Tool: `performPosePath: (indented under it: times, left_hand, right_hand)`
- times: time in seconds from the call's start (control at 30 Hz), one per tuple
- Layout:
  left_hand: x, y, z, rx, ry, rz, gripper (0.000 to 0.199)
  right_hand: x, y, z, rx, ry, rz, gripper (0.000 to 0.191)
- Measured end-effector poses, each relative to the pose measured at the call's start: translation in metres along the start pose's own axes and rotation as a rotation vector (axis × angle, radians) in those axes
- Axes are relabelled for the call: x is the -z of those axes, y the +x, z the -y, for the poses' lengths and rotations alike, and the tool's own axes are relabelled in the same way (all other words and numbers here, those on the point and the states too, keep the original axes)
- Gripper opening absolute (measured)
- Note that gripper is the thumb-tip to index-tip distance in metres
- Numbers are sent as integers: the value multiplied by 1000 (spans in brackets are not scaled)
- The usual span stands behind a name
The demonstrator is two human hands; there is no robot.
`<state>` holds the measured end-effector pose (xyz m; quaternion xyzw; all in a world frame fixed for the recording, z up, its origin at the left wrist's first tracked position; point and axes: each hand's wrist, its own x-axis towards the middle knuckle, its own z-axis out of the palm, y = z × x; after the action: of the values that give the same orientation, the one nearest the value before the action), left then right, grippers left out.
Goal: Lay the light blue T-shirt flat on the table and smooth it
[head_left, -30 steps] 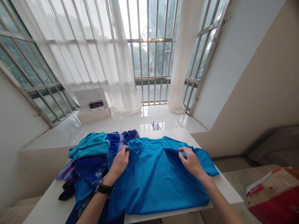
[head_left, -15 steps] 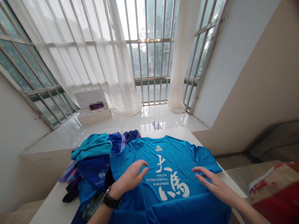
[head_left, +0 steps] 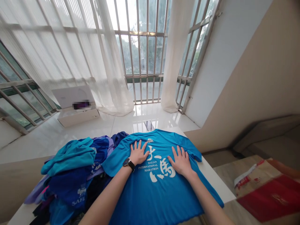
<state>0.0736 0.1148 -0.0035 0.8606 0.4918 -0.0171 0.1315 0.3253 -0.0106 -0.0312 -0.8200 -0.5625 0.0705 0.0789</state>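
Note:
A blue T-shirt [head_left: 150,197] with white lettering lies spread on a white table [head_left: 217,179], its lower edge toward me. My left hand [head_left: 138,153] rests flat on the upper left of the shirt, fingers spread, with a dark watch [head_left: 128,163] on the wrist. On the right side of the print, my right hand [head_left: 181,161] lies palm down with its fingers apart. Neither hand holds anything. To the left of the shirt is a heap of crumpled clothes [head_left: 67,184] in teal, dark blue and purple; its lower part runs out of view.
Behind the table, a white sill [head_left: 122,125] holds an open white box [head_left: 79,115] and a dark flat object [head_left: 149,125]. Barred windows and sheer curtains [head_left: 112,62] stand beyond. A red and brown bag [head_left: 269,190] lies at the right.
Both hands have come down from above the shirt and now lie flat on it, farther up. The shirt's folded lower part is now spread out toward me. The view has shifted right.

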Motion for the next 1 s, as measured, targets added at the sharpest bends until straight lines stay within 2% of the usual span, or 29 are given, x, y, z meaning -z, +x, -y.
performPosePath:
  times: [0.13,0.23,0.33,0.47,0.6,0.67,0.8,1.0]
  left_hand:
    - [-2,16,7,-42,-4,-96,69]
    - [-5,16,9,-60,5,-188,67]
    - [-3,8,4,-66,31,-244,65]
    - [1,-20,-14,-135,50,-308,56]
    - [-6,-61,-30,-205,14,-203,57]
    - [-14,-78,-33,-208,8,-159,60]
    - [-29,-101,-33,-218,-7,-166,59]
    - [-34,-120,-34,-258,-59,-173,59]
  right_hand:
    - [-3,13,-1,32,52,-48,76]
    - [2,11,-8,41,113,-130,69]
    - [17,3,-27,-28,164,-253,61]
    - [39,-5,-70,-204,196,-311,62]
    - [50,1,-103,-350,186,-219,68]
    - [52,9,-111,-401,169,-157,70]
    - [51,22,-118,-440,168,-70,64]
    - [49,10,-123,-390,202,-185,46]
